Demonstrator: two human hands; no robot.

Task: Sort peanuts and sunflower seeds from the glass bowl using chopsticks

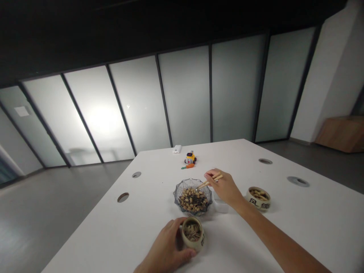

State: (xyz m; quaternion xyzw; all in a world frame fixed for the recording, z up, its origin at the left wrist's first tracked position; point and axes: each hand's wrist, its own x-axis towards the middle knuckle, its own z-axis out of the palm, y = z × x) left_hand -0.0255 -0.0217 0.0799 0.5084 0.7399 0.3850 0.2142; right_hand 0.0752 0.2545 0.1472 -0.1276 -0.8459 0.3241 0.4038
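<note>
My left hand (167, 246) is wrapped round a small ceramic pot (201, 246) with dark markings, thumb at its near side. Inside the pot lie striped seeds, like sunflower seeds (192, 230). Just beyond it is a clear glass bowl (176, 189) with a scalloped rim, filled with a mix of pale pistachio-like nuts (189, 194) and dark seeds. Pinched in my right hand (223, 185) is a pair of chopsticks (207, 182), whose tips reach into the bowl over the nuts. Whether the tips grip anything is too small to tell.
A clear plastic box (220, 206) sits partly under my right forearm. To its right is another ceramic pot (259, 204) holding peanut-like pieces. Farther back are a toy carrot (189, 166), a yellow toy vehicle (190, 157) and a white device (176, 149). The white table (113, 235) has several round holes.
</note>
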